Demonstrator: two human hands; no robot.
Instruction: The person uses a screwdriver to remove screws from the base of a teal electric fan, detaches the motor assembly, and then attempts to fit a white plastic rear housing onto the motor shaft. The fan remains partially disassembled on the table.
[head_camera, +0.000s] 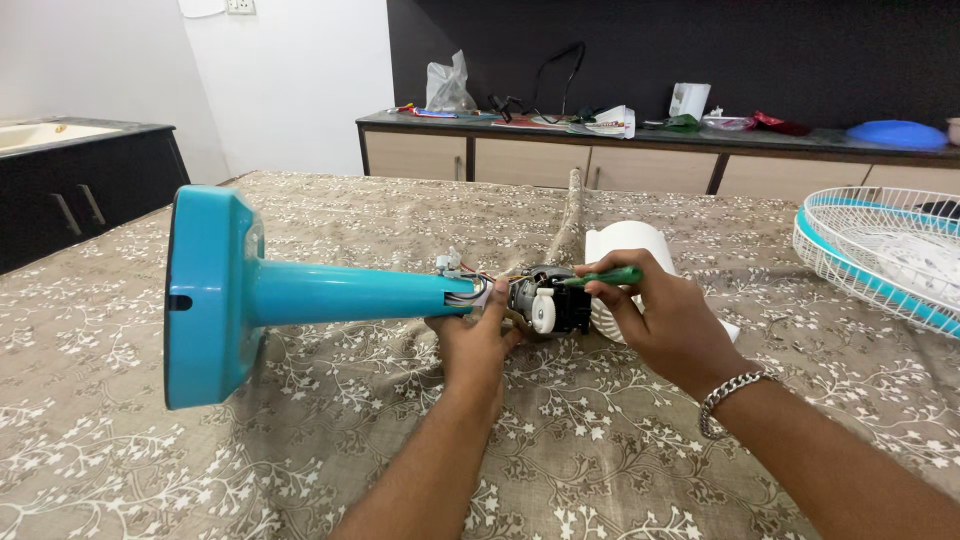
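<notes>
A turquoise fan stand (300, 292) lies on its side on the patterned cloth, its wide base (210, 295) pointing left. Loose wires (468, 285) lead from the stand's narrow end to a dark fan motor (548, 300) with a white knob. My left hand (478, 340) cups the joint and motor from below. My right hand (665, 325), with a metal chain bracelet at the wrist, holds a green-handled screwdriver (606, 277) whose tip points left into the motor. A white motor cover (628, 245) lies just behind my right hand.
A white and turquoise fan grille (885, 255) rests at the table's right edge. A low cabinet counter (650, 150) behind holds bags, cables, a blue lid and small clutter. A dark cabinet (80, 190) stands at the left.
</notes>
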